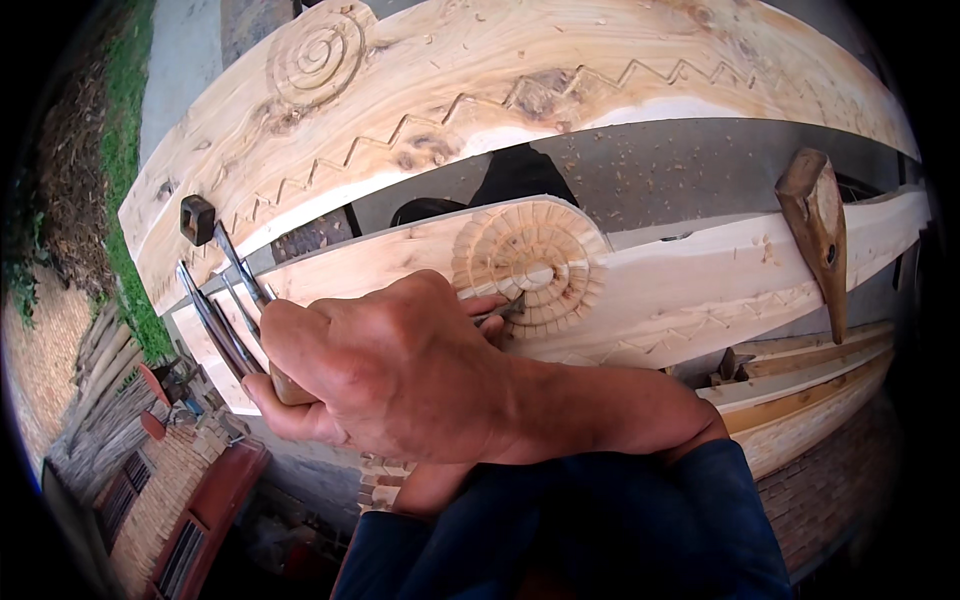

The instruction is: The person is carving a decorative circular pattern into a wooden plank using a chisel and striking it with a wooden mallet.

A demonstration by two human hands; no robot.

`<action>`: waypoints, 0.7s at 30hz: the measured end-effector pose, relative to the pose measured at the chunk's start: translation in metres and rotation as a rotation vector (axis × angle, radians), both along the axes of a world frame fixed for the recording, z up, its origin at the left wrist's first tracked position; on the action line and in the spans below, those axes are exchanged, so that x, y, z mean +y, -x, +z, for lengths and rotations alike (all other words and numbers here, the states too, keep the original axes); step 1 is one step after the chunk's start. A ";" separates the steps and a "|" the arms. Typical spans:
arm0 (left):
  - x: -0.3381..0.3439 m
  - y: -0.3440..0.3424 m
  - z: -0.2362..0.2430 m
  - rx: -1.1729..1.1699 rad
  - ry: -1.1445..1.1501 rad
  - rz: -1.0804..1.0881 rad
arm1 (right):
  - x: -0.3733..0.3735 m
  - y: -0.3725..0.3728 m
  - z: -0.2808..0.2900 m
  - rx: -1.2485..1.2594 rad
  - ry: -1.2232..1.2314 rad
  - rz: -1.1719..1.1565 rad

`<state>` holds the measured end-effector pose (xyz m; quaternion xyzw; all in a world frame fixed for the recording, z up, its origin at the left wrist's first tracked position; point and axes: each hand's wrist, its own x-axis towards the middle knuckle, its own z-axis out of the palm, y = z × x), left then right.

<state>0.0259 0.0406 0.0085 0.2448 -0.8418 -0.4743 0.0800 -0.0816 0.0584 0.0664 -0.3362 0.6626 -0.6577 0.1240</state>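
My right hand (400, 365) reaches across from the lower right, its fingers wrapped round the handle of a hammer (197, 220). The dark, square hammer head is over the left end of the wood. Beneath and behind it, my left hand (490, 322) is mostly hidden; its fingertips pinch a thin metal carving chisel (512, 307). The chisel's tip is at the lower part of a round spiral rosette (565, 268) of small wedge cuts in a pale plank (660, 255). Several slim chisels (218, 328) lie on the plank's left end, by my right fist.
Beyond lies a wider plank (440, 75) carved with a zigzag line and concentric rings. A wooden tool with a heavy head (815, 230) rests across the near plank at right. More boards (800, 390) are stacked at lower right. Wood chips dot the grey surface (640, 170) between the planks.
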 end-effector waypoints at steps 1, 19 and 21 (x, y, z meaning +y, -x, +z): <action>0.001 -0.001 0.001 0.003 0.001 0.003 | 0.000 0.001 0.000 -0.002 0.000 0.001; 0.040 0.001 0.012 0.423 0.340 -0.136 | 0.141 0.002 0.030 -0.259 0.370 0.096; 0.048 0.003 0.011 0.402 0.357 -0.144 | 0.165 -0.006 0.020 -0.382 0.459 -0.005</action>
